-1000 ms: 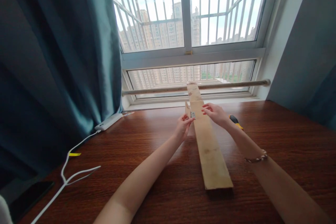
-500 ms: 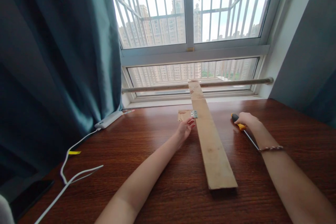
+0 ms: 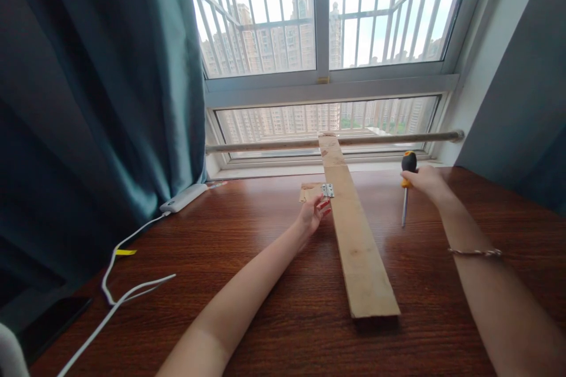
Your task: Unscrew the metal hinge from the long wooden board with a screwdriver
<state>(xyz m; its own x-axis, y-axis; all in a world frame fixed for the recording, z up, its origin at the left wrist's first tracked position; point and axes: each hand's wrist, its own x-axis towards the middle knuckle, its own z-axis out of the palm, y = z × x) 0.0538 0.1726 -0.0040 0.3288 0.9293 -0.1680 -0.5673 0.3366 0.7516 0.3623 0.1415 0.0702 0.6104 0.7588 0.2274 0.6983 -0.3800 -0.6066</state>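
Observation:
A long pale wooden plank lies lengthwise on the dark wooden table, its far end resting on a wooden rod by the window. A small wooden piece lies flat at its left side, joined to it by a small metal hinge. My left hand rests beside the hinge, fingers bent, touching the small piece and the plank's edge. My right hand is closed on a screwdriver with a yellow and black handle, held upright with its tip pointing down above the table.
Teal curtains hang at the left and right. A white power strip and white cables lie at the left, a dark phone near the front left corner. A barred window stands behind.
The small piece dropped from upright to flat on the table. My right hand left the plank, took the screwdriver from the table and lifted it upright. My left hand barely moved.

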